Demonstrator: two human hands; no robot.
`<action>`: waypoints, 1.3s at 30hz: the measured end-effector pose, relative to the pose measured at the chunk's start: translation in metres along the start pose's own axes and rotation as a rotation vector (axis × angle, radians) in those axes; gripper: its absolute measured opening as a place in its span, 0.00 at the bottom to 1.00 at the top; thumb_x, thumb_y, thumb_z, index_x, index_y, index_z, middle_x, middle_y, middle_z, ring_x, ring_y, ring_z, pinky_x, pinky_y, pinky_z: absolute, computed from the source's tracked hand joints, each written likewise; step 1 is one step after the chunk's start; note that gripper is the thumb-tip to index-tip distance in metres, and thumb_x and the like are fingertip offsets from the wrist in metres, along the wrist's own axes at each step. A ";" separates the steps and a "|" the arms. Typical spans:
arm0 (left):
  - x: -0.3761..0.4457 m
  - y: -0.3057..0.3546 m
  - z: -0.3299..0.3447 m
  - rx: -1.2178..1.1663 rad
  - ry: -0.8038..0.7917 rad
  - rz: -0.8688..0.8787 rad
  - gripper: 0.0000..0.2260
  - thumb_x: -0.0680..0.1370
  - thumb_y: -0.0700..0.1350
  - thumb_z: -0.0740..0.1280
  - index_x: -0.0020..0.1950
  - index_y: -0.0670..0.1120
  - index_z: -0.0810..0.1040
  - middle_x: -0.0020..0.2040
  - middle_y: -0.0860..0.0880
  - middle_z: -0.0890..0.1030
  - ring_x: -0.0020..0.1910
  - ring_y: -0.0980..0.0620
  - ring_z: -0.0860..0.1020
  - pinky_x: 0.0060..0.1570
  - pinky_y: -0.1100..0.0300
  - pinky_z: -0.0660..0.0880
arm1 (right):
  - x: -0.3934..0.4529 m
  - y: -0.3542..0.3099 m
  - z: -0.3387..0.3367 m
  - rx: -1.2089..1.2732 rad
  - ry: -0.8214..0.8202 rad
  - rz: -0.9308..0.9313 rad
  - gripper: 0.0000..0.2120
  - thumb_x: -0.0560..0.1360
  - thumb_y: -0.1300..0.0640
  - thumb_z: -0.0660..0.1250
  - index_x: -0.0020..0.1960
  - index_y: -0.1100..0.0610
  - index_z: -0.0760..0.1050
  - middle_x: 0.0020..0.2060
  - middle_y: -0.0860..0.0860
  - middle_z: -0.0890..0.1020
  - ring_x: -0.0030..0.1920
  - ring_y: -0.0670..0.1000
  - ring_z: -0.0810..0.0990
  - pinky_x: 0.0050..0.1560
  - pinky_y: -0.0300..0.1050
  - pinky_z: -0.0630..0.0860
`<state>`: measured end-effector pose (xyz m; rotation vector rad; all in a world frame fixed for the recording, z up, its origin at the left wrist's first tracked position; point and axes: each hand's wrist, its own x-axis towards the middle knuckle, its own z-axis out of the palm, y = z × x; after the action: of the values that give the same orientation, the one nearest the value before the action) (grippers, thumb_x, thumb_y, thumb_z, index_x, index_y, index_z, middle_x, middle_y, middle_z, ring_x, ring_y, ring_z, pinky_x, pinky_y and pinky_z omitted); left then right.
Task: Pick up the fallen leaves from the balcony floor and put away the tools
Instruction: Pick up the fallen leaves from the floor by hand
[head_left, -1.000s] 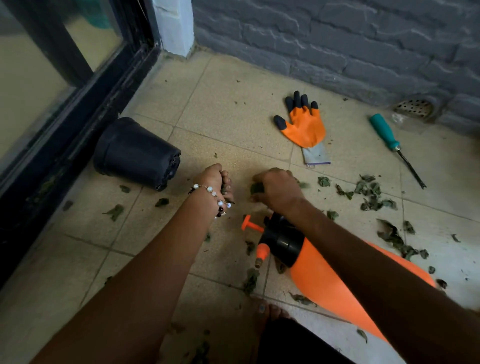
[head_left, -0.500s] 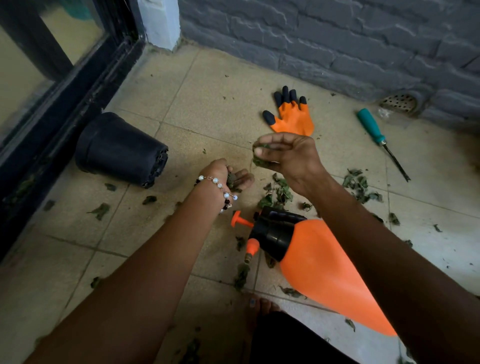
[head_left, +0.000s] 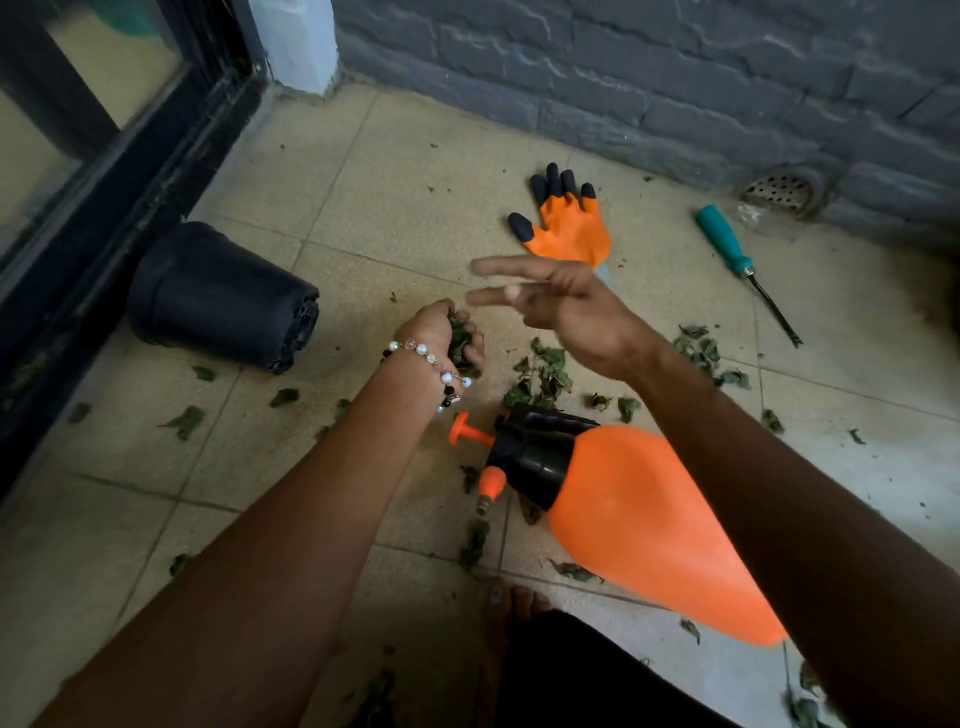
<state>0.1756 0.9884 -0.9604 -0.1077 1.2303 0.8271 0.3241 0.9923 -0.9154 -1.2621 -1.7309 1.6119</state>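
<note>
My left hand (head_left: 444, 335), with a bead bracelet on the wrist, is curled round a bunch of green leaves (head_left: 460, 340) just above the floor. My right hand (head_left: 556, 306) hovers beside it with fingers stretched out and nothing in it. More fallen leaves (head_left: 543, 376) lie in a small heap under my right wrist, and others (head_left: 701, 353) are scattered to the right. An orange spray bottle (head_left: 649, 525) with a black cap lies on its side below my hands. An orange glove (head_left: 569, 228) and a teal-handled screwdriver (head_left: 727, 244) lie farther back.
A black plant pot (head_left: 218, 296) lies on its side at the left, next to the dark door frame (head_left: 104, 208). A grey brick wall (head_left: 675, 78) with a floor drain (head_left: 779, 192) closes the back. My bare toes (head_left: 511, 603) show at the bottom. Stray leaves (head_left: 184, 421) dot the tiles.
My right hand rose from the floor with leaves, came beside my left hand, and now stands open and empty. My left hand holds a fuller bunch of leaves.
</note>
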 end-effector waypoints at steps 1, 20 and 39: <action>0.001 0.001 -0.002 0.013 0.005 0.020 0.17 0.82 0.46 0.58 0.33 0.46 0.67 0.23 0.50 0.69 0.15 0.55 0.67 0.19 0.73 0.60 | 0.002 0.003 -0.005 -0.006 0.115 0.063 0.12 0.79 0.64 0.64 0.62 0.59 0.77 0.54 0.55 0.83 0.58 0.50 0.81 0.59 0.44 0.73; 0.004 -0.001 -0.013 0.120 0.021 -0.020 0.18 0.81 0.47 0.59 0.31 0.47 0.64 0.21 0.50 0.67 0.19 0.53 0.65 0.23 0.72 0.60 | 0.017 0.065 -0.004 -0.893 0.026 0.267 0.11 0.68 0.64 0.75 0.50 0.59 0.82 0.49 0.55 0.83 0.47 0.52 0.81 0.44 0.40 0.77; 0.005 -0.010 0.002 0.007 0.024 -0.072 0.13 0.81 0.48 0.60 0.51 0.39 0.76 0.45 0.43 0.81 0.43 0.46 0.81 0.37 0.51 0.78 | 0.003 0.023 0.030 -0.610 0.098 -0.274 0.06 0.73 0.60 0.71 0.49 0.56 0.85 0.44 0.50 0.85 0.44 0.44 0.81 0.50 0.44 0.77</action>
<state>0.1841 0.9848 -0.9676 -0.1564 1.2449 0.7606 0.3046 0.9767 -0.9445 -1.2511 -2.3049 0.8763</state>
